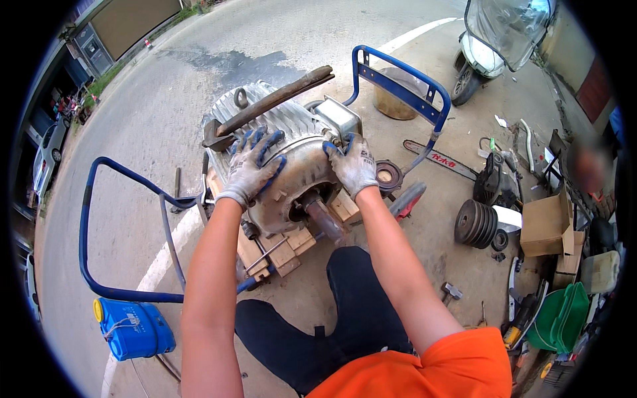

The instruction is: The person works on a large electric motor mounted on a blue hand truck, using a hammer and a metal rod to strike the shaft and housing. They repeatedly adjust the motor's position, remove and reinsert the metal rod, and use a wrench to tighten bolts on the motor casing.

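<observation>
A large electric motor (292, 179) with a ribbed silver housing rests on wooden blocks (285, 255), its bare shaft (325, 219) pointing toward me. Both hands wear grey gloves with blue fingertips. My left hand (249, 169) lies with spread fingers on the left of the motor's round end cover. Against the cover's right edge, below the square terminal box (340, 116), my right hand (355, 166) rests with its fingers apart. A hammer with a thick wooden handle (272, 99) lies across the housing, beside the lifting eye (240, 98).
Blue tubular frames (85, 225) flank the motor. A blue tank (136, 330) stands lower left. On the right lie a chainsaw (441, 159), a grooved pulley (475, 224), a small hammer (452, 292), a cardboard box (547, 225) and a green basket (561, 318). A scooter (481, 56) stands behind.
</observation>
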`<act>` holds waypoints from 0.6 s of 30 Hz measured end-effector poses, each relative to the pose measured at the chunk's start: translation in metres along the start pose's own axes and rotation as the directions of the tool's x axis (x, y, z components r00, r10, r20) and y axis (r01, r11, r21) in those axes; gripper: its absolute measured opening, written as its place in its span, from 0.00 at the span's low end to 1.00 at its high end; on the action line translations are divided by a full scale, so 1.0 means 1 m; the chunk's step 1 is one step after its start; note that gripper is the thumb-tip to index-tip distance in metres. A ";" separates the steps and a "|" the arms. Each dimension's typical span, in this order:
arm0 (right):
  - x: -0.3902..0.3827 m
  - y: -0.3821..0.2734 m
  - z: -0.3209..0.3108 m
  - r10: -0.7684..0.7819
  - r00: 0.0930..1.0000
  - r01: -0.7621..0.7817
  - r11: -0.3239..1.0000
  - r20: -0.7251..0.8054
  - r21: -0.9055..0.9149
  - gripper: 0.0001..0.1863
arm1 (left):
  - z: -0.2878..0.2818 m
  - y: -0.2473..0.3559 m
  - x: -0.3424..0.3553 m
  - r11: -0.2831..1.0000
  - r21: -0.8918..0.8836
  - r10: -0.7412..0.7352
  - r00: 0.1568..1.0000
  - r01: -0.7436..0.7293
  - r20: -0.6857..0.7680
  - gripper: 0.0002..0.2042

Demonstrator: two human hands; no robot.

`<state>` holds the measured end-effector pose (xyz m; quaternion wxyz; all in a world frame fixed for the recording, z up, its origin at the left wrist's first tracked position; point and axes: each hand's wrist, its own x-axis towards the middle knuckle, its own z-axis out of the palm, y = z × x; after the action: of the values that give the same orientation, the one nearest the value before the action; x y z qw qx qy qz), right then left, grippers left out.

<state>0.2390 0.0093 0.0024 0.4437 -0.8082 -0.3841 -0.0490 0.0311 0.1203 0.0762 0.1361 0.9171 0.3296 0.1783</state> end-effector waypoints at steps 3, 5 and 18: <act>0.007 -0.003 -0.001 0.037 0.993 -0.032 0.999 0.109 -0.040 0.24 | 0.001 -0.007 0.001 1.000 -0.003 0.020 1.000 -0.020 -0.014 0.29; 0.015 -0.010 -0.009 0.165 0.939 -0.138 0.985 0.303 -0.108 0.24 | -0.001 -0.005 0.000 1.000 -0.013 -0.001 1.000 0.000 -0.007 0.29; 0.010 0.013 0.002 0.021 0.999 -0.020 0.998 0.027 -0.054 0.28 | 0.009 -0.003 0.002 0.997 -0.071 -0.006 1.000 0.005 -0.016 0.29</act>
<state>0.2547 0.0123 -0.0033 0.4168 -0.8244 -0.3805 -0.0436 0.0346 0.1232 0.0678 0.1662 0.9093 0.3267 0.1969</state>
